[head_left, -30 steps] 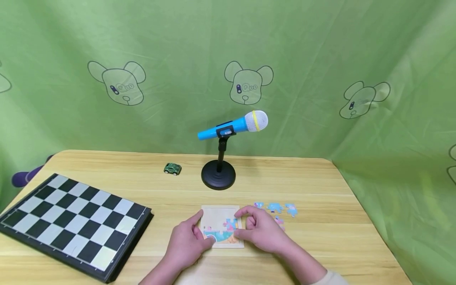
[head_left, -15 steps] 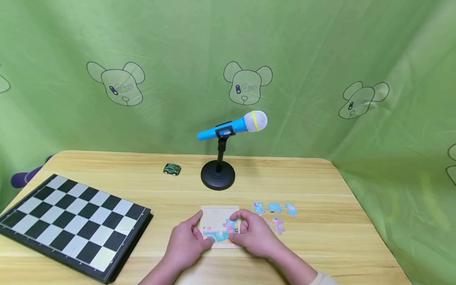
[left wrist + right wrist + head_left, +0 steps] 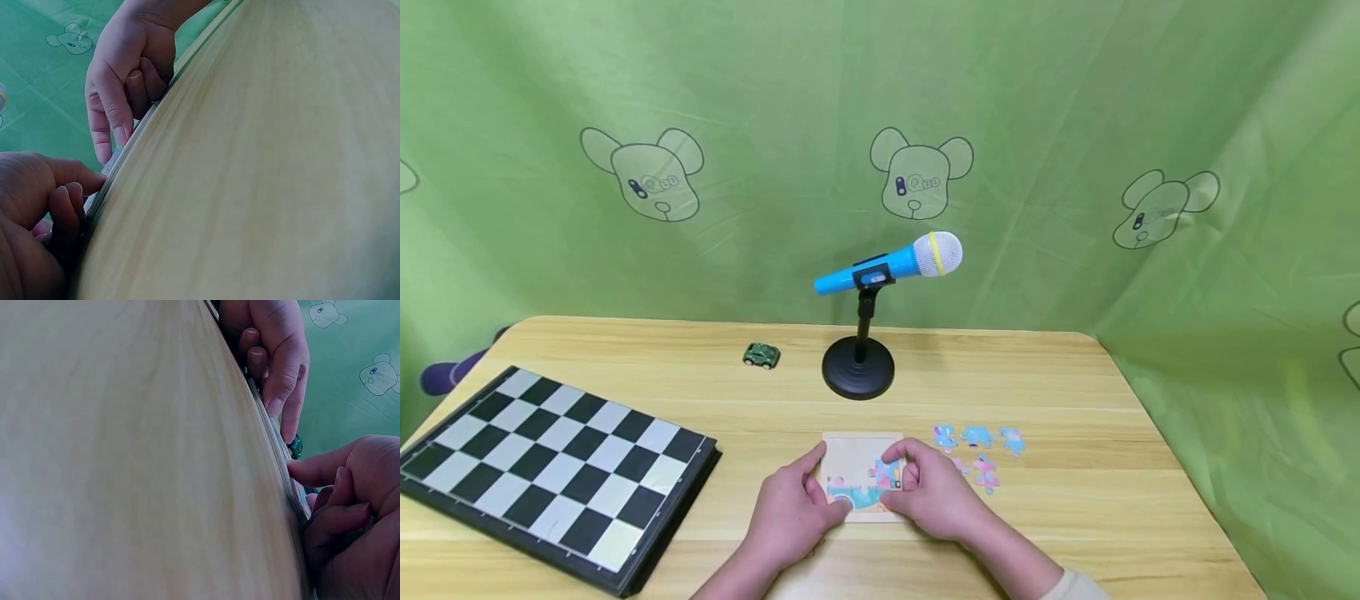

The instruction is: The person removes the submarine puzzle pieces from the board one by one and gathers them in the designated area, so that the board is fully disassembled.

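A small square wooden jigsaw tray (image 3: 853, 447) lies flat near the table's front, its lower part filled with blue, pink and orange pieces. My left hand (image 3: 792, 506) holds the tray's left side, index finger at the upper left and thumb on the lower edge. On the right, my right hand (image 3: 936, 493) has index finger and thumb curled around a blue and pink puzzle piece (image 3: 883, 473) in the tray; the palm hides the tray's right edge. In the left wrist view, both hands (image 3: 128, 81) touch the tray from opposite sides.
Several loose puzzle pieces (image 3: 978, 437) lie right of the tray. A blue toy microphone (image 3: 880, 271) on a black stand (image 3: 858, 371) and a green toy car (image 3: 762, 355) stand behind it. A checkered board (image 3: 557, 462) covers the table's left side. A green curtain (image 3: 1037, 167) hangs behind.
My right hand has shifted slightly left over the tray, baring more of the loose pieces on its right. The left hand stays in place.
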A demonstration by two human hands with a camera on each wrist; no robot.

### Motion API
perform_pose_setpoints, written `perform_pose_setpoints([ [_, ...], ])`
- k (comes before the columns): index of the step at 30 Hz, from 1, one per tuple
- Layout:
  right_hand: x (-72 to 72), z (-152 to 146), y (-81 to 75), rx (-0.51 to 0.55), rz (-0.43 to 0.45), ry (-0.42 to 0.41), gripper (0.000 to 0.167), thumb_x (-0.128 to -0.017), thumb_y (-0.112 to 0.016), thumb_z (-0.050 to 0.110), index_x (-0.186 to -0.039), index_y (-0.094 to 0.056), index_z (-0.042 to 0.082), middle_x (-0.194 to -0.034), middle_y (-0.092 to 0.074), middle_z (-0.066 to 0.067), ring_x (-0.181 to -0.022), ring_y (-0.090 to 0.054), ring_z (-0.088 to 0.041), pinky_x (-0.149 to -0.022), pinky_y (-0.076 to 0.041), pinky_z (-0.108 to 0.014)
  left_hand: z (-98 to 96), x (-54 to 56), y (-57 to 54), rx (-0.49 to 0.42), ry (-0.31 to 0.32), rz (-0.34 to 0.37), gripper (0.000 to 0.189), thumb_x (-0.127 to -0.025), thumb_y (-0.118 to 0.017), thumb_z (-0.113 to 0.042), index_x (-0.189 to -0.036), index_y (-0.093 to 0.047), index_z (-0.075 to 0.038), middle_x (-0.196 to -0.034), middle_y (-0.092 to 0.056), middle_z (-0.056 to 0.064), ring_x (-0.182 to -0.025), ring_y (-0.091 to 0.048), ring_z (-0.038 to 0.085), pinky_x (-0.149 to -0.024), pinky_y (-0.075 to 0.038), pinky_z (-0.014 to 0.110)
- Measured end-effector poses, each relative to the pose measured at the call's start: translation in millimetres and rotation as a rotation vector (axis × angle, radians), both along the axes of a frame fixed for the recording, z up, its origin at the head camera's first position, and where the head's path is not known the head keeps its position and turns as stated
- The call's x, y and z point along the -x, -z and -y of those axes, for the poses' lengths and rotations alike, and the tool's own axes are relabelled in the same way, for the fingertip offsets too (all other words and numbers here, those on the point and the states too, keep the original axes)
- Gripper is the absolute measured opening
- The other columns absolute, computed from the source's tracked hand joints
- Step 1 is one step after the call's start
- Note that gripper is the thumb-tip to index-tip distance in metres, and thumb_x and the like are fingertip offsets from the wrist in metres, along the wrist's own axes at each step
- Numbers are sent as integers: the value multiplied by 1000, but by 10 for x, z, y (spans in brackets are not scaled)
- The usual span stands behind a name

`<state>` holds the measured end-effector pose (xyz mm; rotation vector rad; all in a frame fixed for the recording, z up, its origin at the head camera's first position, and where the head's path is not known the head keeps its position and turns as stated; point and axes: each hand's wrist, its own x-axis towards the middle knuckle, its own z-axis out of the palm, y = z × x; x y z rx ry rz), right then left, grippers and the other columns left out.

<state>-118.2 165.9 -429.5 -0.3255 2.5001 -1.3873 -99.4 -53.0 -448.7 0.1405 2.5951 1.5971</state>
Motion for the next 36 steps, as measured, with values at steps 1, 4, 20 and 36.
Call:
perform_pose_setpoints([
  [1, 0, -1, 1, 3, 3, 1, 41, -81, -80, 7, -116, -59, 5, -62, -46, 1, -51, -41, -12, -48, -36, -25, 0, 0, 0, 3, -1, -3, 82, -72, -86, -14, -142, -50, 7, -61, -51, -4, -52, -49, 12, -45, -36, 25],
  [4, 0, 0, 2, 13, 11, 3, 41, -81, -80, 6, -115, -58, 6, -62, -45, 1, -51, -40, -12, -48, -35, -25, 1, 1, 2, 3, -2, -6, 82, -72, -86, -14, -142, -50, 8, -61, -51, -4, -52, -49, 12, -46, -36, 25],
  [20, -28, -5, -8, 1, -32, -25, 38, -80, -80, 5, -113, -62, 11, -59, -42, 4, -49, -39, -9, -49, -35, -24, 2, -5, -2, -2, -4, 8, 81, -72, -86, -14, -142, -49, 8, -61, -52, -3, -52, -49, 12, -46, -37, 25],
  [36, -23, -47, -2, -55, -53, -2, 35, -81, -81, 10, -111, -62, 6, -59, -44, 4, -50, -41, -9, -50, -37, -25, -2, -5, 0, 1, -3, 0, 82, -73, -86, -14, -142, -49, 8, -62, -52, -3, -53, -50, 12, -47, -38, 26],
])
